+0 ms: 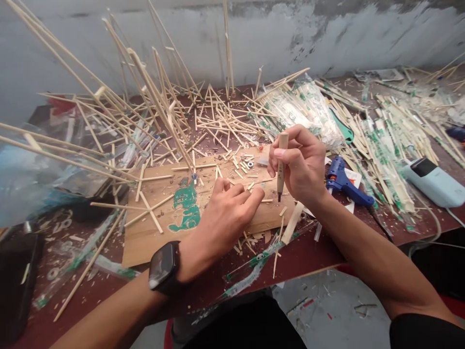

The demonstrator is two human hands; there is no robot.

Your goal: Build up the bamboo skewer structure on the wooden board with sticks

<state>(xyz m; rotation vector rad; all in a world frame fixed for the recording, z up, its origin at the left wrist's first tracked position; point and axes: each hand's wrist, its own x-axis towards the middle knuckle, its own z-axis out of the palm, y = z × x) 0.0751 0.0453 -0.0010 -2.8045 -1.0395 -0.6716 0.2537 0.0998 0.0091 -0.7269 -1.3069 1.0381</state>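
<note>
My right hand (300, 162) is closed around a short wooden-handled carving tool (281, 169), held upright with its dark tip pointing down over the wooden board (145, 242). On that board rests my left hand (232, 208), its fingers curled in and the fingertips partly hidden. A thin wooden stick (267, 200) shows just beside those fingers; whether they grip it I cannot tell. Short cut stick pieces (239, 173) lie scattered beyond the left hand. A green painted figure (186, 208) marks the board left of it. A flat wooden strip (292, 223) sits near the board's right corner.
Joined thin sticks (160, 97) rise at the back left. A blue glue gun (345, 184) lies right of my right hand. Beyond it are wrapped chopsticks (385, 145) and a pale blue power bank (434, 182). A black phone (16, 286) lies at the left edge.
</note>
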